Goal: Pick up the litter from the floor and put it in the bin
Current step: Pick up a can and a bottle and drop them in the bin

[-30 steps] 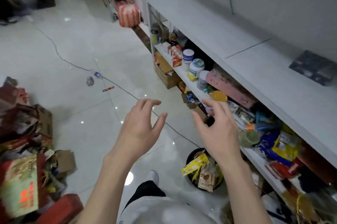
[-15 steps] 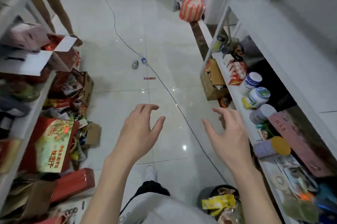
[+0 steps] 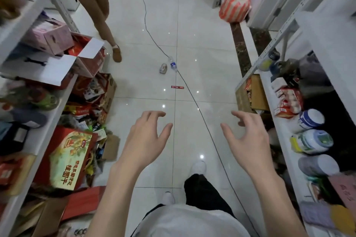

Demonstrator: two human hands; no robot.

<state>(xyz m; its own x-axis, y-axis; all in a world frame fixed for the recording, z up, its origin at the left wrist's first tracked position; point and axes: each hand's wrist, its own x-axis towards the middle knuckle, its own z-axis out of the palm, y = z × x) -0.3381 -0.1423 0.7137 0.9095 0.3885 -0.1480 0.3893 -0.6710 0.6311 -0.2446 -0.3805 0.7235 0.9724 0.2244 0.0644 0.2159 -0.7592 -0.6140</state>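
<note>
Three pieces of litter lie on the white tiled floor ahead: a crushed can, a small plastic bottle beside it, and a flat red wrapper a little nearer. My left hand and my right hand hover in front of me at waist height, fingers loosely spread, holding nothing. Both hands are well short of the litter. The bin is out of view.
A black cable runs along the floor past the litter. Cluttered white shelves line the right; boxes pile up on the left. Another person's legs stand at the far left. A striped bag sits far right.
The view has swung left and forward from the bin and right shelf to the aisle. The litter now lies straight ahead. Both hands stay empty and raised.
</note>
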